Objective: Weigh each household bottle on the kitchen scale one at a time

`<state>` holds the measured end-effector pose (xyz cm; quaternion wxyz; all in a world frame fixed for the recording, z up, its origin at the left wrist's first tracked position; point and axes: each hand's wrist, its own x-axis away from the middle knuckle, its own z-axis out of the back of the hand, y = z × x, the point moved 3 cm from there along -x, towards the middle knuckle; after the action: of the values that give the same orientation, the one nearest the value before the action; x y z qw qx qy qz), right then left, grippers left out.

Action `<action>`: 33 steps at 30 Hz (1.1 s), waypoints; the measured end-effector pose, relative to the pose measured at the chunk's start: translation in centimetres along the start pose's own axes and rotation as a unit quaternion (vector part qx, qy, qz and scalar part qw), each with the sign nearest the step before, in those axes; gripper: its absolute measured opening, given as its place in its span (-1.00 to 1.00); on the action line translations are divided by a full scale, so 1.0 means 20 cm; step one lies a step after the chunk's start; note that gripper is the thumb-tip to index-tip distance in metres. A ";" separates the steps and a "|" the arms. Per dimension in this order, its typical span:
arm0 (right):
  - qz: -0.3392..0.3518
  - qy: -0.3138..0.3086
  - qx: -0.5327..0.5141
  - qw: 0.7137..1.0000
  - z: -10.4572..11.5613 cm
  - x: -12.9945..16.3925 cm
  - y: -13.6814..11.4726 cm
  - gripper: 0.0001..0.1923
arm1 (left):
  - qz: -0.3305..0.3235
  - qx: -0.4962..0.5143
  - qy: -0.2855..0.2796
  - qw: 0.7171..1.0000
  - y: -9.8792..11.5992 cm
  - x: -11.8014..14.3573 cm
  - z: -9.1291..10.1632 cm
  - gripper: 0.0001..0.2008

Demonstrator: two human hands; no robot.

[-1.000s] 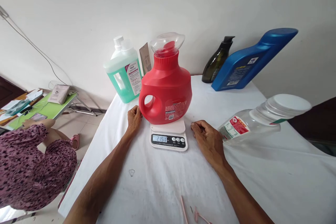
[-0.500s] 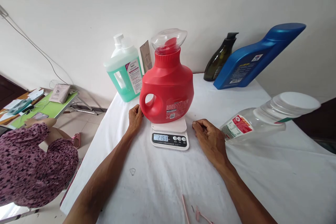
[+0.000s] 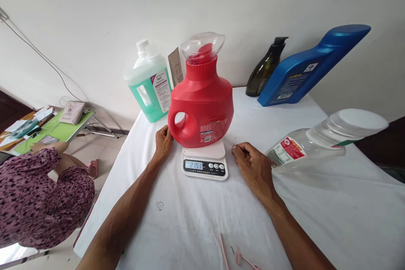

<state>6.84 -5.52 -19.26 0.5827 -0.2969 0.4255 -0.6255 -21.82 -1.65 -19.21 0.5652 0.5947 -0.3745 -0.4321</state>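
Note:
A red detergent jug (image 3: 202,101) with a clear cap stands upright on a white digital kitchen scale (image 3: 205,166), whose display reads 2151. My left hand (image 3: 163,141) rests on the cloth just left of the jug, close to its handle side, with curled fingers and nothing visible in them. On the other side, my right hand (image 3: 251,162) lies on the table a little right of the scale, apart from it. Its fingers are folded in, and no object shows in them. A clear plastic bottle (image 3: 313,143) with a white lid is right beside that hand.
A jug of green liquid (image 3: 147,88) stands at the back left, a dark pump bottle (image 3: 265,71) and a blue bottle (image 3: 303,71) at the back right. Thin pink pieces (image 3: 242,257) lie near the front edge. A seated person (image 3: 44,198) is at far left, by a green table (image 3: 60,130).

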 end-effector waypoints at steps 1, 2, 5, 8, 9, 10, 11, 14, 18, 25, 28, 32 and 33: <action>0.000 -0.001 0.000 1.000 0.00 0.00 0.00 -0.59 | -0.004 -0.003 -0.008 1.000 0.00 0.00 0.00 -0.57; 0.001 -0.001 0.000 1.000 0.00 0.00 0.00 -0.58 | -0.008 -0.007 -0.014 1.000 0.00 0.00 0.00 -0.57; 0.000 -0.002 -0.001 1.000 0.00 0.00 0.00 -0.58 | -0.019 -0.022 -0.018 0.999 0.00 0.00 0.00 -0.58; 0.001 -0.002 -0.002 1.000 0.00 0.00 0.00 -0.58 | -0.024 -0.031 -0.019 0.999 0.01 0.00 0.00 -0.59; 0.001 -0.002 -0.002 1.000 0.00 0.00 0.00 -0.58 | -0.025 -0.031 -0.020 0.999 0.01 0.00 0.00 -0.60; 0.001 -0.002 -0.001 1.000 0.00 0.00 0.00 -0.58 | -0.026 -0.030 -0.021 0.999 0.01 0.00 0.00 -0.60; 0.001 -0.001 -0.001 1.000 0.00 0.00 0.00 -0.58 | -0.026 -0.029 -0.023 0.999 0.01 0.00 0.00 -0.61; -0.001 -0.001 -0.001 1.000 0.00 0.00 0.01 -0.58 | -0.028 -0.030 -0.025 0.999 0.02 0.00 0.00 -0.62; -0.003 0.001 -0.003 1.000 0.00 0.00 0.01 -0.59 | -0.025 -0.031 -0.021 0.999 0.02 0.01 0.00 -0.62; -0.002 0.001 -0.007 1.000 0.00 0.00 0.00 -0.60 | -0.029 -0.035 -0.020 0.999 0.02 0.00 0.00 -0.56; 0.005 0.002 -0.012 1.000 0.00 0.00 0.00 -0.60 | -0.032 -0.029 -0.027 0.999 0.02 0.01 -0.01 -0.56; 0.003 -0.001 -0.011 1.000 0.00 0.00 -0.01 -0.61 | -0.035 -0.033 -0.026 0.998 0.03 0.01 -0.01 -0.54; 0.000 -0.002 -0.010 1.000 0.00 0.00 -0.01 -0.61 | -0.035 -0.033 -0.026 0.998 0.02 0.01 -0.01 -0.53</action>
<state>6.84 -5.64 -19.12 0.5807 -0.3034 0.4306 -0.6207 -21.50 -1.77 -18.76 0.5587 0.5772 -0.3535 -0.4793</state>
